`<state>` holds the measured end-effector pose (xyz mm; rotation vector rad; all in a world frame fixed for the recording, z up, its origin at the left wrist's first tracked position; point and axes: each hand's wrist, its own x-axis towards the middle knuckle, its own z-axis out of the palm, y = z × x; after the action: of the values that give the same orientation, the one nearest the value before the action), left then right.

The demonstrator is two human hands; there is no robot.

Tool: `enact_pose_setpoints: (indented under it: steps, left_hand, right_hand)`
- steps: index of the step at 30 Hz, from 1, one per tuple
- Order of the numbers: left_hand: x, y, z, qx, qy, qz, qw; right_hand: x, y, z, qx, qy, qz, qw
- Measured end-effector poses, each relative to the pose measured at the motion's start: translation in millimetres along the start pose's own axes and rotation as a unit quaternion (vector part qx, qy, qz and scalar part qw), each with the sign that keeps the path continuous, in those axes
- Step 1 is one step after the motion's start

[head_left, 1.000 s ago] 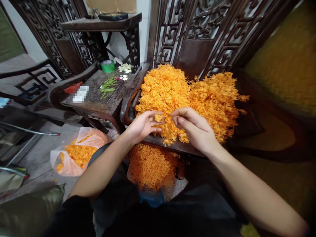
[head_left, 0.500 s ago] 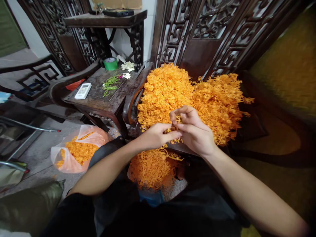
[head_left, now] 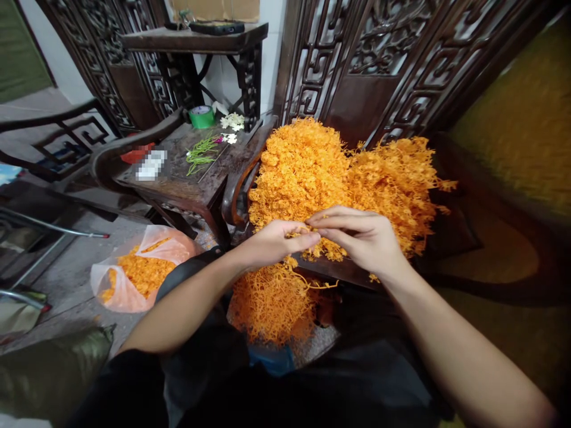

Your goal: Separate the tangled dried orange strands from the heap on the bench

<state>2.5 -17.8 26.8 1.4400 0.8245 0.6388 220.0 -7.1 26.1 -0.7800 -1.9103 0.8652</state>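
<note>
My left hand [head_left: 275,244] pinches an orange flower sprig [head_left: 291,261] between thumb and fingers; part of the sprig hangs below the hand. From the other side my right hand [head_left: 368,235] meets it, fingertips and thumb closed on the sprig's end, which the fingers mostly hide. Just behind both hands, a large heap of orange flower sprigs [head_left: 303,172] covers the dark wooden seat. Below the hands, a mass of thin orange stems [head_left: 270,309] sits above a blue container [head_left: 272,358] between my legs.
At left, a small dark table [head_left: 178,187] holds green tape [head_left: 201,117], green stems [head_left: 200,153] and white flowers [head_left: 232,122]. A plastic bag [head_left: 172,241] of orange pieces lies on the floor. Carved wooden panels [head_left: 361,101] stand behind.
My right hand has turned over and its raised, curled fingers have come down flat toward the left fingertips. The left hand has shifted only slightly. Small orange bits now show beneath the hands.
</note>
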Motion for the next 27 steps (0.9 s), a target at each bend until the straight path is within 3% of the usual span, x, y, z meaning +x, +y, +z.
enact_pose_setpoints:
  steps: [8, 11, 14, 17, 21, 23, 27]
  left_hand:
    - [6, 1, 0.5, -0.104, 0.014, -0.032, 0.994]
    - [0, 4, -3.8, -0.114, -0.014, -0.049, 0.992]
    - [-11, 8, -15.3, -0.051, -0.051, -0.028, 0.997]
    - [-19, 6, -24.7, 0.093, -0.095, -0.026, 0.991]
    - [-21, -3, -25.5, 0.225, -0.13, -0.017, 0.966]
    - [-21, -5, -25.8, 0.24, -0.121, 0.002, 0.963]
    - [-21, -3, -32.0, 0.206, -0.104, 0.001, 0.973]
  right_hand:
    - [3, 6, 20, -0.017, 0.089, 0.092, 0.992]
    - [8, 28, -1, 0.046, 0.168, 0.144, 0.974]
    - [10, 51, -38, 0.116, 0.265, 0.141, 0.947]
    - [7, 55, -54, 0.179, 0.237, 0.183, 0.937]
    - [3, 35, -32, 0.261, 0.127, 0.262, 0.921]
    - [3, 26, -18, 0.296, 0.093, 0.265, 0.913]
    - [4, 16, -1, 0.321, 0.081, 0.227, 0.916]
